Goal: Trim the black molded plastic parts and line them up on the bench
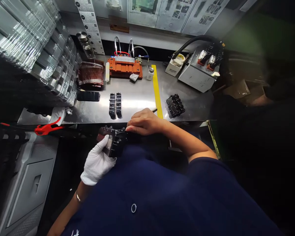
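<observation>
My left hand (98,162), in a white glove, grips a glossy black plastic part (116,149) with small pegs along its edges, in front of the bench. The thumb lies on its flat, shiny face. At the part's upper right edge is my bare right hand (145,122), its fingers closed in a pinch around a thin dark tool (155,110). Only the tool's rear end shows clearly beyond the knuckles; its kind and whether its tip touches the part cannot be made out. Two black strip-like parts (115,105) lie side by side on the bench just beyond my hands.
On the metal bench (135,95) are a phone (88,96), an orange fixture (125,67), a small white bottle (150,74) and a cluster of black parts (175,105) right of the yellow tape (156,91). Stacked clear trays (46,49) rise at left, near a red air gun (48,127).
</observation>
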